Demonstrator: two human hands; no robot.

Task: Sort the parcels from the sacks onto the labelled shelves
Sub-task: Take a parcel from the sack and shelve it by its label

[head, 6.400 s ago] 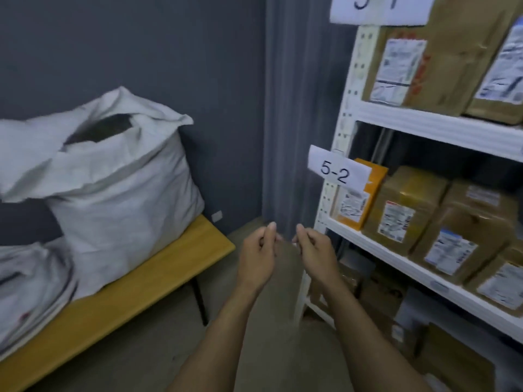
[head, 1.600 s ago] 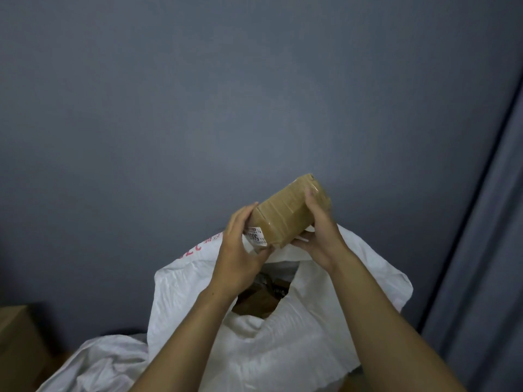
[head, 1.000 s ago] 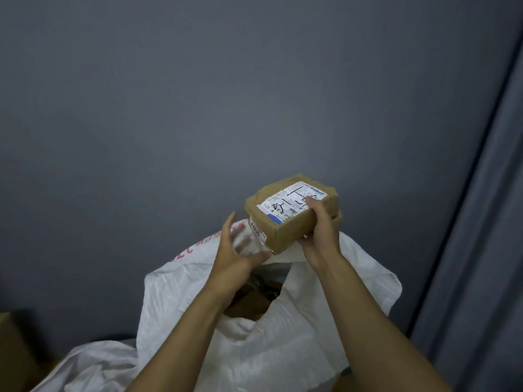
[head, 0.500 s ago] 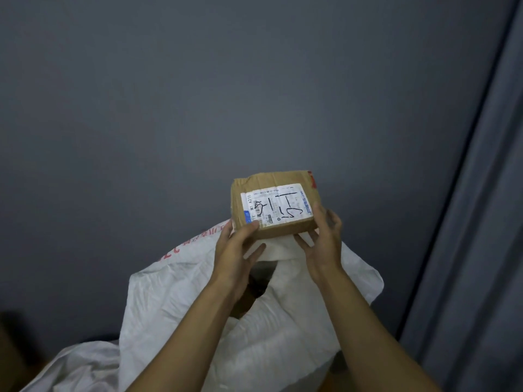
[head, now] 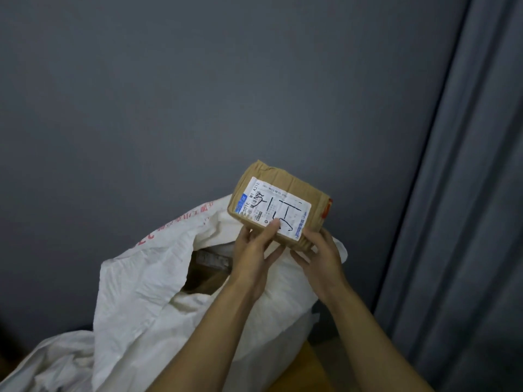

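I hold a small brown cardboard parcel (head: 278, 202) up in front of the grey wall, above the open white sack (head: 158, 290). Its white label with handwritten black marks faces me. My left hand (head: 256, 254) grips the parcel's lower left edge, thumb on the label. My right hand (head: 319, 257) holds the lower right corner with its fingertips. More brown parcels (head: 208, 271) show inside the sack's mouth.
A second white sack (head: 48, 363) lies crumpled at the lower left. A grey curtain (head: 464, 222) hangs along the right. A bit of the yellow bench (head: 305, 366) shows under the sack. The shelves are out of view.
Since half a second ago the parcel has turned clockwise in my hands, so the label now sits slanted. Earlier still, I turned it from its plain side to the label side.
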